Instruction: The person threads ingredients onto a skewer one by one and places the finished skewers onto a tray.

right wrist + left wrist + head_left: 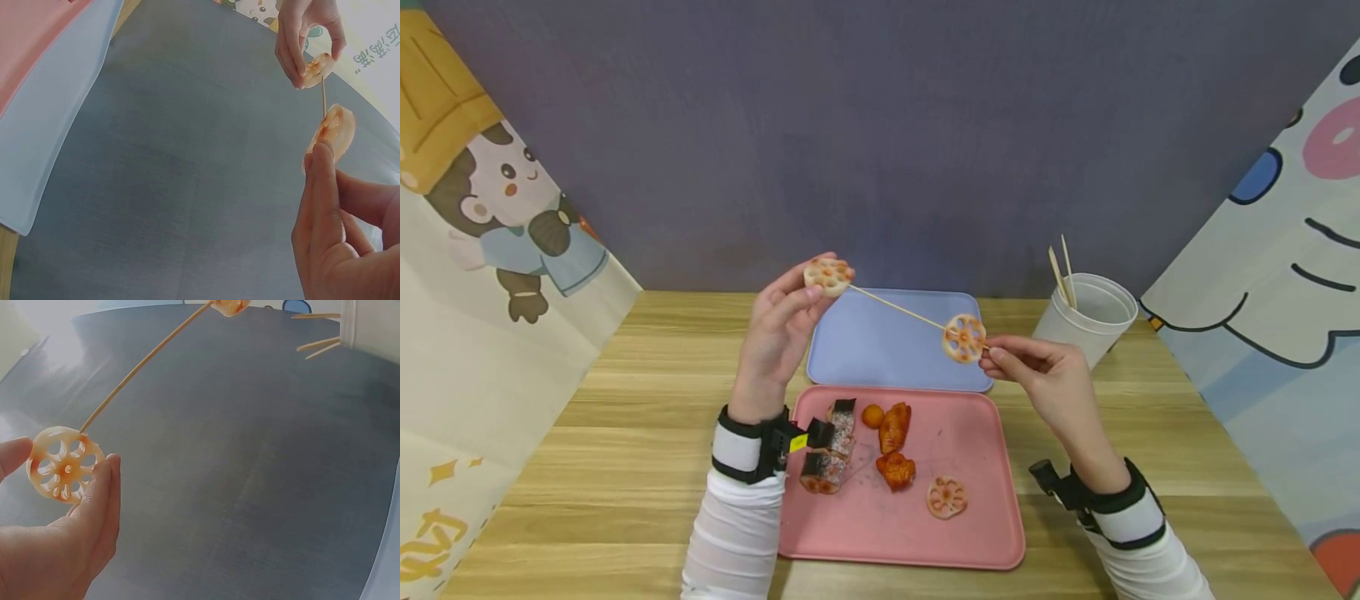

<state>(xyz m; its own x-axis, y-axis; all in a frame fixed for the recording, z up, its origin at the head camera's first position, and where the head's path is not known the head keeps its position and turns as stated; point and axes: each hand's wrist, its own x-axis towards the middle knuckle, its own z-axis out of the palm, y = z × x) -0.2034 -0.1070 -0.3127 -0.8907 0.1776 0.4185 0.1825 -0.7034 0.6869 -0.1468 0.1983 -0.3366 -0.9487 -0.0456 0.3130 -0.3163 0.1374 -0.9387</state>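
Wood-grain table (pixel 602 442). Near: pink tray (pixel 865 537) w/ loose slice (pixel 947 497), other food. L hand (pixel 781 325), fingers parted slice-wide, pinches lotus slice (pixel 829 275); skewer (pixel 898 308) meets its rim. R hand (pixel 1045 375), fingertips tog., pinches skewer end by 2nd slice (pixel 965 338). Behind: blue tray (pixel 895 350).

White long sleeves (pixel 730 533), wrinkled; black-edged white wrist straps (pixel 736 450); small black camera mounts (pixel 1063 487), yellow tag (pixel 798 442) on left one

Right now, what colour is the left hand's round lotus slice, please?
The round lotus slice is cream with orange-brown patches, clearest in the left wrist view.
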